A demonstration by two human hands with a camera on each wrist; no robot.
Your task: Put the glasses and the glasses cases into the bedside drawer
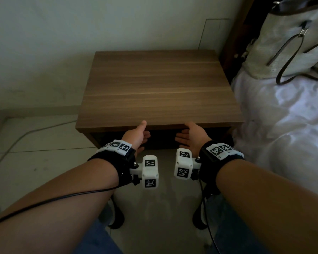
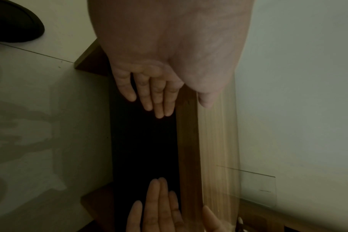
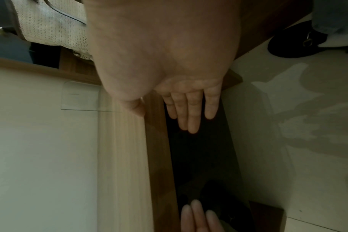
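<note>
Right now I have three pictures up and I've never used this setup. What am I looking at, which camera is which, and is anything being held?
No machine here: these are a person's two bare arms, each with a strap and a small camera block on the wrist. The big picture comes from a camera on the head, looking down. It shows the left hand and the right hand reaching in under the front edge of a wooden bedside table, palms facing each other, thumbs up at the edge. The other two pictures come from the wrist cameras and look along each palm, turned sideways. In both, the fingers are straight and hold nothing. The space below the tabletop is too dark to make out. No glasses or cases show anywhere. A handbag lies on the bed to the right.
</note>
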